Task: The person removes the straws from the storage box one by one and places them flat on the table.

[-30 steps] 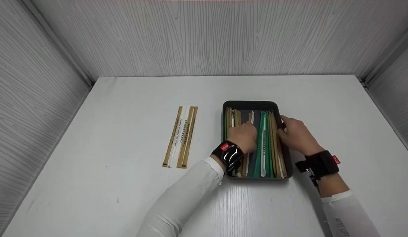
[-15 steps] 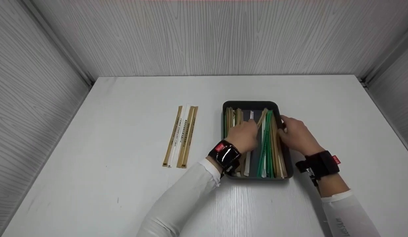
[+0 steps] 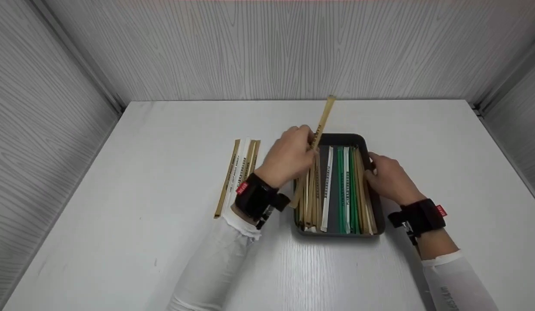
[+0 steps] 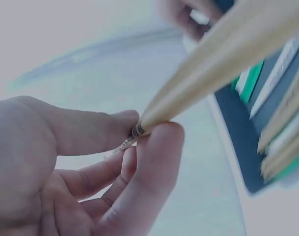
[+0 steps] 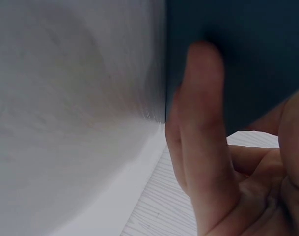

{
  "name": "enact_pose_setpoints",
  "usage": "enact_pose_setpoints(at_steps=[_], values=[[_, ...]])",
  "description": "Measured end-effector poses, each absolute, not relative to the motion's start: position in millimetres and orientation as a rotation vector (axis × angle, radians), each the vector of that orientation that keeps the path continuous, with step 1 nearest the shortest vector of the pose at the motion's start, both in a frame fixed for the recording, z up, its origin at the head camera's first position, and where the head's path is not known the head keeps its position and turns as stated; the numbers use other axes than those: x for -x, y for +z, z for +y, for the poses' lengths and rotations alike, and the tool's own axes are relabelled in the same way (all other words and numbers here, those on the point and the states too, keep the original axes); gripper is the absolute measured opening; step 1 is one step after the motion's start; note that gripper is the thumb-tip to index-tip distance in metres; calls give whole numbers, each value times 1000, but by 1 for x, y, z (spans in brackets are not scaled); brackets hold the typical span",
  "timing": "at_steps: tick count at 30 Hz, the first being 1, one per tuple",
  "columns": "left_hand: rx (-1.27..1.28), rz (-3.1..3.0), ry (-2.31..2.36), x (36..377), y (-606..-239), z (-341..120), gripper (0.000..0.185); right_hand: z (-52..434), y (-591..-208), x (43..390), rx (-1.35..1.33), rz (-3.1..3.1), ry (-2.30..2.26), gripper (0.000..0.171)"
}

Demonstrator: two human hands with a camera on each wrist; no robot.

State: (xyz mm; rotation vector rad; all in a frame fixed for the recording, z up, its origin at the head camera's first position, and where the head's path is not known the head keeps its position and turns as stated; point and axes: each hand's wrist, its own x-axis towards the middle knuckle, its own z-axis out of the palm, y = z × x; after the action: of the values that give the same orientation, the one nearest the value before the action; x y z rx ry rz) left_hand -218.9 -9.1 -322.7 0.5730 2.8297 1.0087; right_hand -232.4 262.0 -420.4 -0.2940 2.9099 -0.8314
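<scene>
**Tan sleeve lifted out of the tray**

Half a second before, the left hand (image 3: 293, 157) had been down among the sleeves in the dark tray (image 3: 336, 138). It had since risen and swung towards the tray's left rim, carrying one tan chopstick sleeve (image 3: 321, 125) clear of the rest. The sleeve stood tilted, its top end pointing at the far edge of the counter (image 3: 164, 129) and its lower end hanging beside the wrist. In the left wrist view it was pinched between thumb and fingertips (image 4: 159, 142).

The right hand (image 3: 386, 177) had not moved: it rested at the tray's right rim, fingers against the wall. The right wrist view was too close and blurred to show whether they curled round the edge.

With the left hand gone, the sleeves remaining in the tray lay straighter, white and green ones (image 3: 343, 185) in the middle, tan ones at either side. The row of tan and white sleeves (image 3: 238, 177) near the counter's left half was unchanged, so the lifted sleeve had probably been sorted out to join it.
</scene>
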Motion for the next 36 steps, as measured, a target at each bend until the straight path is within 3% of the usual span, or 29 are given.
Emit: enact_pose_setpoints(at_steps=[10, 20, 29, 36], values=[[-323, 2951, 1008, 230, -343, -68, 37, 266, -420, 232, 298, 2903, -831, 51], [-213, 2969, 744, 235, -394, -81, 49, 265, -419, 231, 277, 2888, -840, 52], [-241, 3005, 599, 234, -413, -85, 13, 264, -420, 231, 299, 2898, -823, 54], [-210, 2993, 607, 235, -416, -84, 9, 265, -420, 231, 306, 2899, -827, 54]])
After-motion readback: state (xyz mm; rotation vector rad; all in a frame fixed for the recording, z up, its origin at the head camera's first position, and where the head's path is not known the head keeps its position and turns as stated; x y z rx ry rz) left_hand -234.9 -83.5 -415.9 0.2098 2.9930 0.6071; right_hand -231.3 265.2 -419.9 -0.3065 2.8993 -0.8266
